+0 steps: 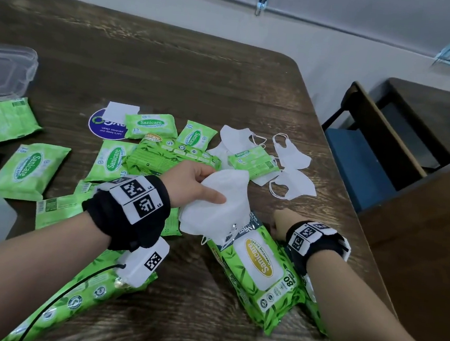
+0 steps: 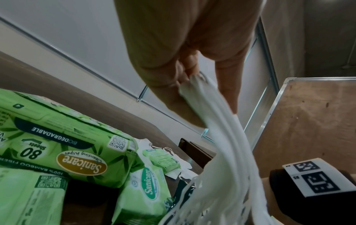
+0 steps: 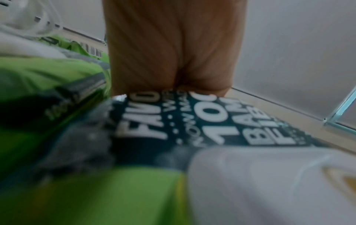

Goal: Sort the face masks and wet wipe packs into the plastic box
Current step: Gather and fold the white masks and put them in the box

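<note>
1. Head view: the left hand [image 1: 189,184] pinches a stack of white face masks [image 1: 219,202] at its far edge, thumb on top, and the stack hangs toward the person over the wooden table [image 1: 201,66]
2. Left wrist view, and there it is: fingers [image 2: 183,71] curled round the bunched top of those masks, layers fanning downward
3. Right hand [image 1: 279,222] sits at the far end of a big wipe pack [image 1: 258,267]; whether its fingers grasp it, nobody can tell
4. That pack lies flat, long axis running away from the person and slightly left, label reading "Sanicare Cleansing Wipes", "80"
5. Right wrist view is blurred, only fragments of white lettering on dark blue
6. Small "Sanicare" packs [image 1: 151,124] marked "15" scatter at mid-table, with loose masks [image 1: 294,152] to the right
7. Clear plastic box [image 1: 6,72] waits at the far left edge
</note>
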Action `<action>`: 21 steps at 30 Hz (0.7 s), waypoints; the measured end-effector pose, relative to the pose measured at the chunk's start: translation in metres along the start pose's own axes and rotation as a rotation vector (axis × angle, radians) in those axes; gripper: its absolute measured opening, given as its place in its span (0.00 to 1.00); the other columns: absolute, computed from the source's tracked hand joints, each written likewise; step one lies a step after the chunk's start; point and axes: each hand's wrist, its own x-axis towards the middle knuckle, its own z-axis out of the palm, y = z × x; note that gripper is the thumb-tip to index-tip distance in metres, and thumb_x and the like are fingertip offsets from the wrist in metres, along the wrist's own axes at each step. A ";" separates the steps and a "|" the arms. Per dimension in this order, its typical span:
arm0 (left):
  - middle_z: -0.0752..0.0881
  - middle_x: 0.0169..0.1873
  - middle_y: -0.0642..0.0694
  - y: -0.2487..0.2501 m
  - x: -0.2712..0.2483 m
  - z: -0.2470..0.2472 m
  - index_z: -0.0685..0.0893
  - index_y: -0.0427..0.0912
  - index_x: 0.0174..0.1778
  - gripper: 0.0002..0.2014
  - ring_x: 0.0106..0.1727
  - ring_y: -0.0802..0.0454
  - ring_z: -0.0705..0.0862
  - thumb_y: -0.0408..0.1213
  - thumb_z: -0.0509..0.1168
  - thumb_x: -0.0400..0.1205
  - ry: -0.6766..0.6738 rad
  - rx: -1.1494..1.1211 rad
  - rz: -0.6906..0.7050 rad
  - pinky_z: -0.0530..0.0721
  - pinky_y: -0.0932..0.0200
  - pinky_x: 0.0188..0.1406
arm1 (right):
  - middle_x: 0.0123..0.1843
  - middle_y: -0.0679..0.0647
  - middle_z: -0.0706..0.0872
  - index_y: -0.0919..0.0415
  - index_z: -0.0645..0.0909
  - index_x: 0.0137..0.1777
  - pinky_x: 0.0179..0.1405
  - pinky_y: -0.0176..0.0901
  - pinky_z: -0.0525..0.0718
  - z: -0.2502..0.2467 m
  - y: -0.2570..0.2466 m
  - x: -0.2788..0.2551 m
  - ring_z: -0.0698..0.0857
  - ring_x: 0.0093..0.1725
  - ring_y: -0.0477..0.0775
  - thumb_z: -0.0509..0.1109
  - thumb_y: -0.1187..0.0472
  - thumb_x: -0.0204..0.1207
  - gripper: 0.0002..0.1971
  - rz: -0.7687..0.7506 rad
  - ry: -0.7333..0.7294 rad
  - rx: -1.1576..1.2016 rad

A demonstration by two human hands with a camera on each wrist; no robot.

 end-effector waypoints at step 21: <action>0.90 0.42 0.41 0.055 -0.067 -0.011 0.87 0.39 0.44 0.21 0.42 0.47 0.88 0.48 0.76 0.60 -0.028 0.176 0.244 0.85 0.45 0.50 | 0.37 0.68 0.75 0.65 0.72 0.40 0.32 0.46 0.70 -0.042 -0.004 -0.125 0.71 0.36 0.58 0.80 0.49 0.64 0.23 -0.327 0.531 1.504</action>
